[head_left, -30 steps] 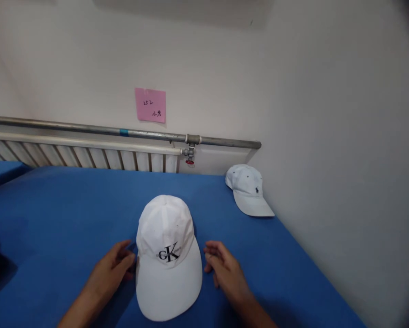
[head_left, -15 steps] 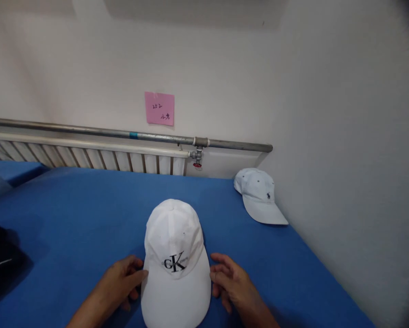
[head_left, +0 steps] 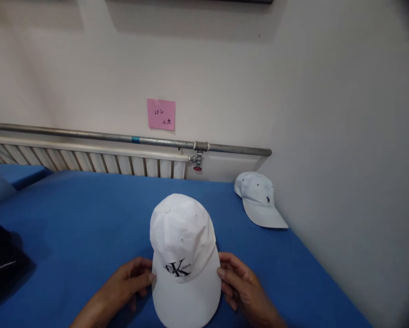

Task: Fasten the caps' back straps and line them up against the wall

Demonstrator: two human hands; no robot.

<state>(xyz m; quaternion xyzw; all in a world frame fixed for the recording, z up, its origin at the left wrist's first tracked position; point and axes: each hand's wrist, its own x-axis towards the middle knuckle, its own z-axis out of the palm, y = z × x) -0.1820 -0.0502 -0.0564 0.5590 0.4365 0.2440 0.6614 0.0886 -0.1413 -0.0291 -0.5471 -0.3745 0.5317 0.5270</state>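
Observation:
A white baseball cap point(head_left: 185, 237) with a black CK logo on its front is near me on the blue surface, its brim towards me. My left hand point(head_left: 131, 280) pinches the brim's left edge, thumb on top and fingers partly hidden underneath. On the opposite edge, my right hand point(head_left: 238, 284) grips the brim in the same way, thumb uppermost. The inside of the cap is hidden from view.
A pale blue cap point(head_left: 259, 198) with a small dark logo lies at the back right by the wall. A dark object point(head_left: 6, 259) sits at the left edge. Behind the blue surface point(head_left: 88, 218) run a radiator point(head_left: 98, 159), a metal pipe point(head_left: 105, 136) and a red-handled valve point(head_left: 198, 168).
The white cap has shifted slightly right and tilted, its crown leaning a little to the left. Both hands have moved right with it, and their fingers have closed on the brim.

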